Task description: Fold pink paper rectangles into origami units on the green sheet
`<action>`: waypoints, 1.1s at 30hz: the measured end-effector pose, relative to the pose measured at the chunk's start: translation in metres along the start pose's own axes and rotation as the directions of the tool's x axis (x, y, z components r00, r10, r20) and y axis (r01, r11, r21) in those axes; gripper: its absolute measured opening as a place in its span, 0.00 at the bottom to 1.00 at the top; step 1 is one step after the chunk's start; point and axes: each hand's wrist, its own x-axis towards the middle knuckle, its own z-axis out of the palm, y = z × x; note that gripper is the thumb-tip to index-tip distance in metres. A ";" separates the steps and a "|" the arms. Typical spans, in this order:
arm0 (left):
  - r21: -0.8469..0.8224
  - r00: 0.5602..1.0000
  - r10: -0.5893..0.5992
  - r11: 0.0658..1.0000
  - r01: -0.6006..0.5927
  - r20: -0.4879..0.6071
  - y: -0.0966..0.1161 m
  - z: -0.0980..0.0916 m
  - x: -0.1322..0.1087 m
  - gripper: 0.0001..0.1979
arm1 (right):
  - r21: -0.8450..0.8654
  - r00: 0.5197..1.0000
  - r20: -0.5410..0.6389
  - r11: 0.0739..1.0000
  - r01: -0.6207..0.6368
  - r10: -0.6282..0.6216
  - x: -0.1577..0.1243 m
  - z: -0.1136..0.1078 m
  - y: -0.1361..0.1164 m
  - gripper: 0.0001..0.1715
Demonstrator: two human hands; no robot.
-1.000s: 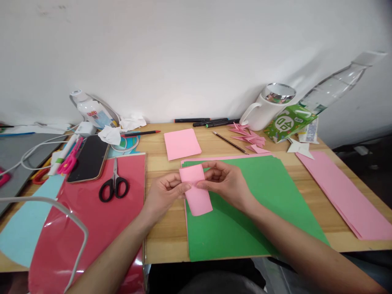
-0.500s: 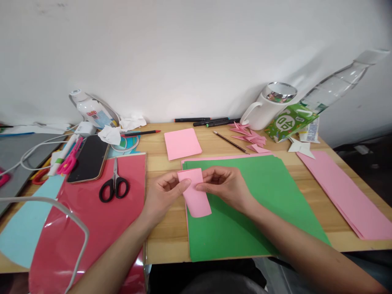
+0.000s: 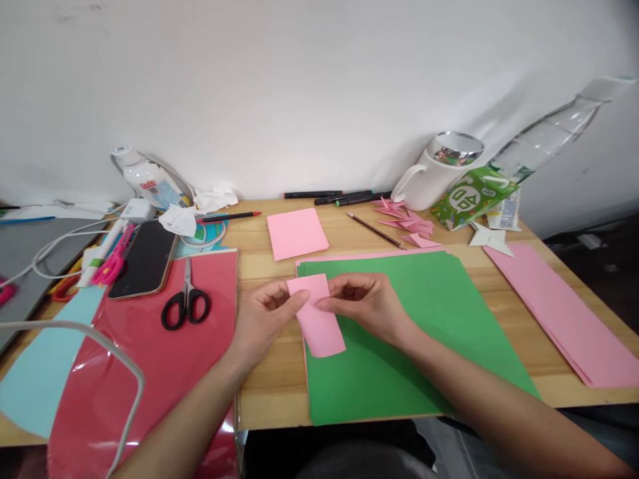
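Observation:
A small pink strip of paper (image 3: 322, 329) is pinched between both my hands above the left edge of a green sheet (image 3: 419, 346). My left hand (image 3: 267, 316) grips its left side, thumb lying on the front face. On the right side, the thumb and fingers of my right hand (image 3: 372, 306) close on the paper's edge. The strip's lower end hangs free and curves slightly. Behind it, a stack of square pink papers (image 3: 298, 234) lies on the wooden table (image 3: 269, 392).
Black-handled scissors (image 3: 186, 299) rest on a red sheet (image 3: 150, 372) at left, near a phone (image 3: 144, 258). Folded pink pieces (image 3: 407, 219), a pencil (image 3: 377, 231) and a white mug (image 3: 436, 173) stand at the back right. Long pink paper (image 3: 564, 316) lies at far right.
The pink paper has tilted slightly, its top edge now facing me more flatly and its lower end a touch lower. Both hands keep their grip in nearly the same place.

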 end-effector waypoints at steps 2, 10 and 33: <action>0.017 1.000 -0.012 1.000 0.012 -0.012 0.000 0.000 0.000 0.07 | -0.009 1.000 -0.007 1.000 -0.008 0.008 0.000 0.000 0.000 0.14; 0.105 0.998 -0.001 0.994 0.008 -0.059 -0.002 -0.002 -0.001 0.12 | 0.024 0.997 0.020 0.996 -0.081 0.081 0.000 -0.001 0.000 0.15; 0.086 0.993 -0.006 0.996 0.016 -0.117 -0.003 -0.001 0.000 0.10 | 0.097 0.984 0.171 0.993 -0.063 0.046 0.000 -0.005 -0.001 0.19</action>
